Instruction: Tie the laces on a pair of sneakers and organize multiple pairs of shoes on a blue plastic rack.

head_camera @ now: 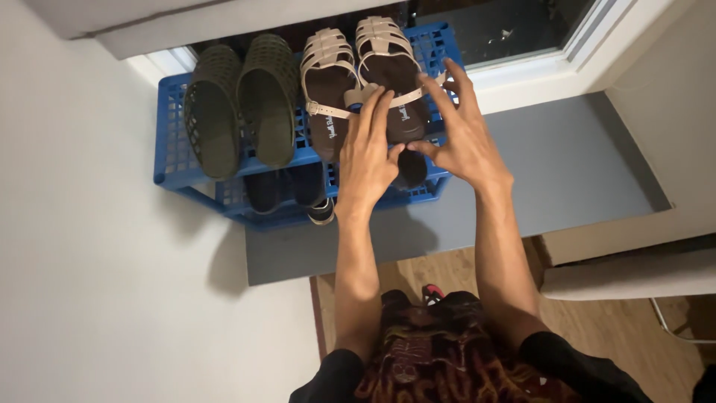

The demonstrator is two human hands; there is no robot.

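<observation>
Blue plastic shoe rack (170, 160), two tiers. Top tier: two beige strappy sandals (369, 82) and two olive perforated clogs (240, 104) side by side. Lower tier: two dark shoes (287, 188), partly hidden. Left hand (367, 153) and right hand (462, 134) both spread open, fingers resting on the sandals' heel ends, gripping nothing. Grey mat (552, 179) lies beside the rack.

A big white wall (97, 298) fills the left side. The floor is grey (567, 172) near the window (514, 26), which looks dark, and it turns to light brown wood (597, 321) lower down. A pale piece of furniture (634, 272) sits at the right edge.
</observation>
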